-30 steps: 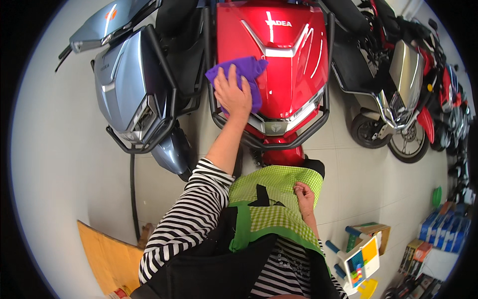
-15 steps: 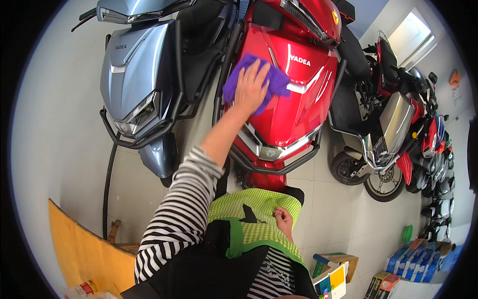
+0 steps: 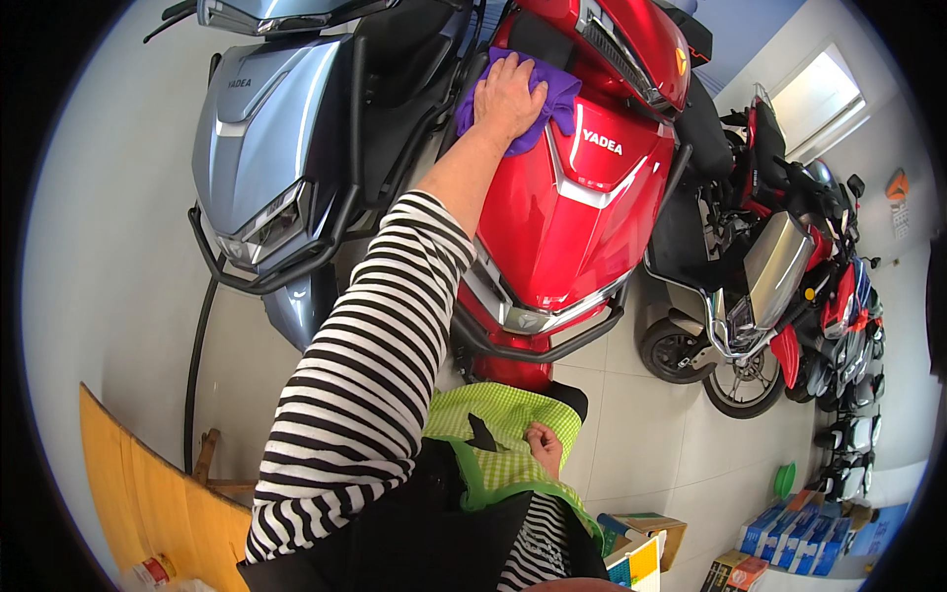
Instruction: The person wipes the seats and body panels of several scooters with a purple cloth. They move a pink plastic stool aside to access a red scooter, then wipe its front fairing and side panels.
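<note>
Left hand (image 3: 508,94) presses crumpled purple cloth (image 3: 552,99) flat on red scooter (image 3: 582,207); right hand (image 3: 543,446) grips green apron (image 3: 498,434).

We've got a purple cloth (image 3: 552,99) under our left hand (image 3: 508,94), bright against the glossy red scooter (image 3: 567,212) with its white lettering. Our sleeve (image 3: 365,365) runs in black and white stripes. To the left stands a blue-grey scooter (image 3: 261,148) with black guard bars. Near us, a lime-green checked apron (image 3: 493,424) with solid green trim sits by our right hand (image 3: 545,446). Pale grey floor tiles (image 3: 641,434) show right, an orange-yellow board (image 3: 148,503) near left, and blue boxes (image 3: 789,533) near right.
</note>
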Demonstrator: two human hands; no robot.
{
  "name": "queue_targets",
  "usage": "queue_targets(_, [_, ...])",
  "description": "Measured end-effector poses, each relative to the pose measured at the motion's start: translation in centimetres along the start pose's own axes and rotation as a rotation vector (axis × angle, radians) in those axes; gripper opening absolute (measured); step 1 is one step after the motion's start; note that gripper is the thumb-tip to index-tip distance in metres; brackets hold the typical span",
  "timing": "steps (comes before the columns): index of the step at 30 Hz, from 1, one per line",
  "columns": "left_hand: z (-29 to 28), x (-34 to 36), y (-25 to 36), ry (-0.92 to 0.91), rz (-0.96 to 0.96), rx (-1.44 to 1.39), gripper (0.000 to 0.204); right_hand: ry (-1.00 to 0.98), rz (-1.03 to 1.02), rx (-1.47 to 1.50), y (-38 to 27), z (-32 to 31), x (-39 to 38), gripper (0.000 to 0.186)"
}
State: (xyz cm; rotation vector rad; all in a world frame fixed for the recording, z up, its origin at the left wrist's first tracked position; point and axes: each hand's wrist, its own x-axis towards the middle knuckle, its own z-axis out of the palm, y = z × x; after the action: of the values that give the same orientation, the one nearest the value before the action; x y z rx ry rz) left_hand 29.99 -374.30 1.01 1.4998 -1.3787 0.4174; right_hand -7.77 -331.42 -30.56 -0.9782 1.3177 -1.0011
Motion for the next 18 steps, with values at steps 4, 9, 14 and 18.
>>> queue_targets(4, [-2.1,-4.2,0.6,-0.128,-0.158,0.037,0.058,-0.009,0.003,-0.049,-0.4,0.1,0.2,0.024])
queue_targets(9, [-4.5,-13.0,-0.4,-0.137,-0.262,-0.110,0.069,-0.043,-0.064,-0.186,-0.8,0.2,0.5,0.026])
queue_targets(14, [-5.9,-22.2,-0.2,-0.085,-0.347,-0.210,0.073,-0.095,-0.018,-0.043,-0.7,0.4,0.6,0.023])
queue_targets(18, [-6.3,-27.1,1.4,-0.089,-0.440,-0.272,0.081,-0.094,-0.009,-0.047,-0.8,0.4,0.3,0.023])
